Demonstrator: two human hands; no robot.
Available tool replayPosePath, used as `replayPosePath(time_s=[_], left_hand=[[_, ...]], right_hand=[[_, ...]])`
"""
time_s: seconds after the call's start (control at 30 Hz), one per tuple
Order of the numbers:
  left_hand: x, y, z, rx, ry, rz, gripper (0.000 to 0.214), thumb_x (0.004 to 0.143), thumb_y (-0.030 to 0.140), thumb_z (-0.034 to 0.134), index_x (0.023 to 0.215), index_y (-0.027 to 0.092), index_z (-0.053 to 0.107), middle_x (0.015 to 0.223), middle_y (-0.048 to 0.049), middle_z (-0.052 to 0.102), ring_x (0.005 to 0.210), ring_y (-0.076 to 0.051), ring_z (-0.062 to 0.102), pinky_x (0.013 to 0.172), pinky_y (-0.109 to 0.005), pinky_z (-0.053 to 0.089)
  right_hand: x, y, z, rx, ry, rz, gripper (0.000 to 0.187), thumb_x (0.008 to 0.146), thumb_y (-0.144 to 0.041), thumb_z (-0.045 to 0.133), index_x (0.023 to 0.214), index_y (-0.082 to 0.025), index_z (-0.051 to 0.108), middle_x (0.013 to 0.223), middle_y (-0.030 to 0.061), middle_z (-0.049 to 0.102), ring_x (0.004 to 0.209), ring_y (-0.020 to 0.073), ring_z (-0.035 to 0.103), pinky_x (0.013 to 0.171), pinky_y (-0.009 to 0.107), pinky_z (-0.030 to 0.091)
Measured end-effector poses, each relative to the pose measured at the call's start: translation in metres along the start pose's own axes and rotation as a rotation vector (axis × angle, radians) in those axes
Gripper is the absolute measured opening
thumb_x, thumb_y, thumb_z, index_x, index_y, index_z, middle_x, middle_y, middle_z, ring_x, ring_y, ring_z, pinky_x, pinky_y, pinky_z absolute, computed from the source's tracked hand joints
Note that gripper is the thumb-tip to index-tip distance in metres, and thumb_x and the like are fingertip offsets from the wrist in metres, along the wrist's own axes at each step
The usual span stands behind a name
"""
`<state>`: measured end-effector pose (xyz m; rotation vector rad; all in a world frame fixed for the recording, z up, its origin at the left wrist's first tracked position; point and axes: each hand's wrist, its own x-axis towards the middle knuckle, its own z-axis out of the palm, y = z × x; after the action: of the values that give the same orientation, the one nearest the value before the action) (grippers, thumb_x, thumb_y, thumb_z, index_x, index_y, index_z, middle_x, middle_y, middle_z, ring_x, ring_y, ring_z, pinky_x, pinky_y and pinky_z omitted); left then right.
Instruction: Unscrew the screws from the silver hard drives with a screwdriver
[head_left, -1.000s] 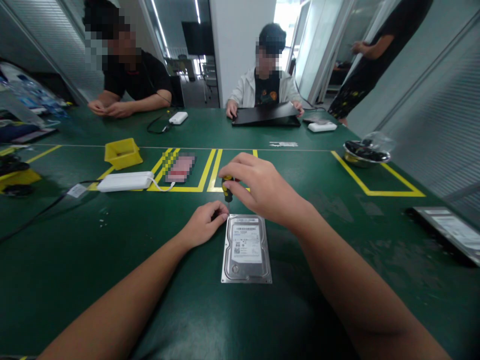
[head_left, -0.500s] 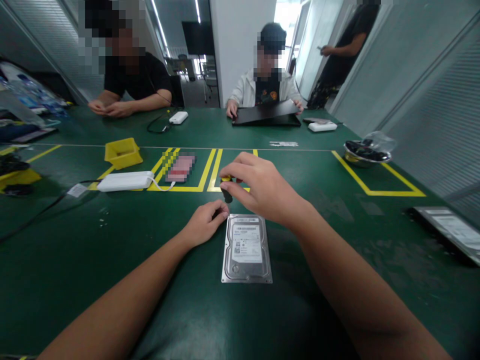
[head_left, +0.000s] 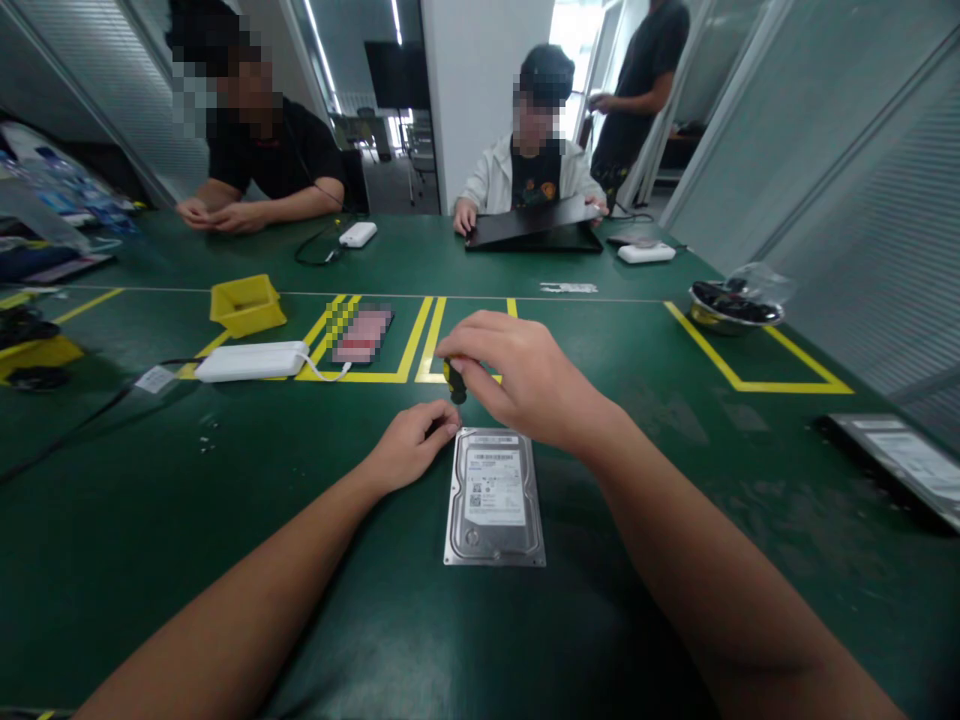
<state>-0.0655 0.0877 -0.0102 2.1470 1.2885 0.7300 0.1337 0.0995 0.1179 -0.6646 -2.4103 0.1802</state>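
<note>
A silver hard drive (head_left: 496, 490) with a white label lies flat on the green table in front of me. My right hand (head_left: 514, 368) is closed around the top of a short black and yellow screwdriver (head_left: 456, 384), which stands nearly upright over the drive's far left corner. Close under it, my left hand (head_left: 412, 442) has thumb and forefinger pinched together at that same corner. Whatever sits between those fingertips is too small to make out, and the screwdriver's tip is hidden.
Left of centre are a yellow bin (head_left: 247, 306), a white power strip (head_left: 253, 362) and a phone (head_left: 363, 335) on a cable. A metal bowl (head_left: 731, 312) and another drive (head_left: 907, 455) lie to the right. Across the table, a person holds a dark panel (head_left: 532, 225).
My right fingers have turned the screwdriver's handle a little, with the hand staying in place. My left hand and the drive hold still. A standing person in the background has moved left.
</note>
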Motion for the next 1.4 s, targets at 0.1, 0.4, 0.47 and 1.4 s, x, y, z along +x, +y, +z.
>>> replayPosePath(time_s=[0.1, 0.4, 0.47, 1.4], left_hand=[[-0.0001, -0.0017, 0.0009, 0.005, 0.006, -0.004, 0.016, 0.094, 0.03, 0.049, 0.091, 0.018, 0.06, 0.085, -0.0009, 0.064, 0.079, -0.018, 0.057, 0.073, -0.03, 0.042], [0.0006, -0.0003, 0.0003, -0.004, 0.006, -0.004, 0.015, 0.094, 0.028, 0.049, 0.086, 0.018, 0.057, 0.082, 0.0001, 0.062, 0.078, -0.017, 0.056, 0.072, -0.029, 0.041], [0.0006, 0.0002, -0.0002, 0.002, 0.0, -0.011, 0.016, 0.094, 0.029, 0.049, 0.086, 0.018, 0.058, 0.083, -0.0004, 0.063, 0.079, -0.018, 0.056, 0.072, -0.029, 0.041], [0.001, 0.001, -0.0019, 0.032, -0.009, -0.013, 0.017, 0.093, 0.029, 0.049, 0.086, 0.018, 0.06, 0.084, -0.0016, 0.064, 0.079, -0.018, 0.058, 0.071, -0.03, 0.041]], right_hand=[[0.0002, 0.0004, 0.0004, 0.007, 0.005, -0.016, 0.024, 0.092, -0.011, 0.044, 0.099, -0.011, 0.067, 0.099, 0.0092, 0.067, 0.096, 0.0181, 0.059, 0.089, 0.03, 0.042], [0.0005, 0.0025, 0.0025, 0.007, 0.063, 0.007, 0.009, 0.089, -0.016, 0.053, 0.086, -0.015, 0.061, 0.096, 0.0073, 0.061, 0.091, 0.0173, 0.055, 0.082, 0.029, 0.041], [0.0002, 0.003, 0.0026, -0.005, 0.057, 0.012, 0.011, 0.087, -0.012, 0.052, 0.092, -0.015, 0.061, 0.097, 0.0072, 0.062, 0.092, 0.0177, 0.055, 0.083, 0.029, 0.042], [-0.0008, 0.0035, 0.0013, -0.009, 0.026, 0.026, 0.026, 0.088, -0.009, 0.047, 0.105, -0.014, 0.066, 0.111, 0.006, 0.07, 0.103, 0.0191, 0.061, 0.094, 0.033, 0.041]])
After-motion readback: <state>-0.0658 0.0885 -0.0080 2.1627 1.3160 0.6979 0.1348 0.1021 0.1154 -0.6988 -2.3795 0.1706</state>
